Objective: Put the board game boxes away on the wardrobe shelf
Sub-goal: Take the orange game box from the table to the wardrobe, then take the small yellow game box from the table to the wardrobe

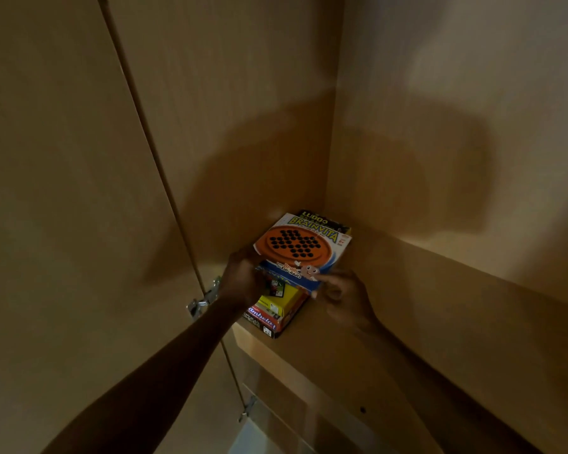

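Both hands are on the blue-and-orange cardboard Brainvita box (302, 244): left hand (243, 280) curled round its left edge, right hand (338, 296) pinching its near corner, atop the stack on the pale wooden wardrobe shelf (358, 342). Beneath the grip lie a black Ludo box (323, 218), a yellow box (277, 301) and a red Tambola box (263, 317), so I'd say only letting go remains. A metal door hinge (204, 299) sits just left of the left wrist, clear of the boxes.
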### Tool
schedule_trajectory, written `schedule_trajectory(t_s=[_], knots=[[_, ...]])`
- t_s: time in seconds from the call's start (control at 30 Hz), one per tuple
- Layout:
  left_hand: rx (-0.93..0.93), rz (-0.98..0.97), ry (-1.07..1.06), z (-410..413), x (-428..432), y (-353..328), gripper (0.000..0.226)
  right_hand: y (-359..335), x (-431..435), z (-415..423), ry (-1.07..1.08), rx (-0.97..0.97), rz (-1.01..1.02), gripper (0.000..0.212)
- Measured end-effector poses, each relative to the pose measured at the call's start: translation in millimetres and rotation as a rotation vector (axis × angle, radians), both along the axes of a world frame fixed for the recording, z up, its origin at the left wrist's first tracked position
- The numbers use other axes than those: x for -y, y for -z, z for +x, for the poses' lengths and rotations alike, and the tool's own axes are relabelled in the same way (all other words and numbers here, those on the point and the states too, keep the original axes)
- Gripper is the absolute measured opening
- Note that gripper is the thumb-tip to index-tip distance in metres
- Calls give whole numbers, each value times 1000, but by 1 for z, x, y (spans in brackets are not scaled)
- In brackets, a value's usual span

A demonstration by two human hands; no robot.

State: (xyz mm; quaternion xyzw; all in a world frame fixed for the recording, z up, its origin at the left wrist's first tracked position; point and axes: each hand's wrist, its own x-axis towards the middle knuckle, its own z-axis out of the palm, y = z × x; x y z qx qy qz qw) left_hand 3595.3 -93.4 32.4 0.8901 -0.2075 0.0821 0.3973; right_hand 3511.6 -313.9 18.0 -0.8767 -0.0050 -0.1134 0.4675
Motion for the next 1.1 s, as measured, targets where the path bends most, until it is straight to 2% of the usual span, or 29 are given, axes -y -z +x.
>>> schedule_trajectory(t_s=[0.1,0.23,0.33,0.4,0.47,0.57,0.67,0.73,0.87,1.1], knots=[[36,92,-19,5,-3,6,60,2,-7,7,-16,-13,0,37],[51,114,-1,2,-2,11,57,3,-6,8,-13,-13,2,38],[4,15,-42,-13,0,12,42,3,-6,-1,-29,-23,30,43],[-69,-51,-186,-34,-1,18,34,7,-10,-11,-3,-18,64,42],[-135,-128,-313,-64,-6,32,36,13,-16,-26,24,-24,119,37],[-186,-221,-398,-116,-14,56,35,24,-27,-54,12,-92,242,33],[-275,-283,-481,-175,-29,80,30,48,-41,-86,-55,-186,271,29],[-319,-332,-553,-222,-42,97,28,66,-55,-111,-128,-276,282,32],[-410,-392,-744,-330,-73,121,27,101,-94,-171,-329,-454,225,24],[-443,-532,-1176,-518,-132,135,23,113,-208,-266,-768,-535,13,21]])
